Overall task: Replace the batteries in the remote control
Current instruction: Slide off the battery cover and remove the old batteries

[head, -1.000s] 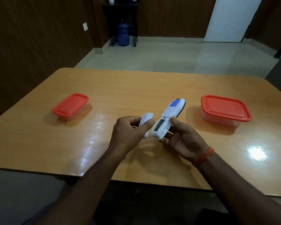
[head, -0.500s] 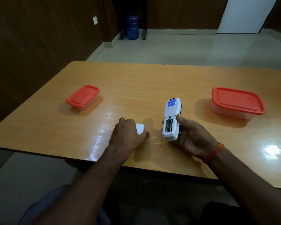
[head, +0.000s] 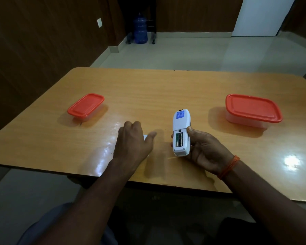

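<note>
Right now right hand (head: pixel 204 149) grip grasps remote (head: pixel 180 133), long axis pointing away, batteries (head: pixel 180 140) exposed; released left hand (head: pixel 132 142) just left, nearer.

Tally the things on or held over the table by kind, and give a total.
Red-lidded boxes: 2, small and large
Remote: 1, compartment open
Battery cover: 1, mostly hidden under the left hand
Batteries in view: at least 1; exact count unclear
Total: at least 5
</note>
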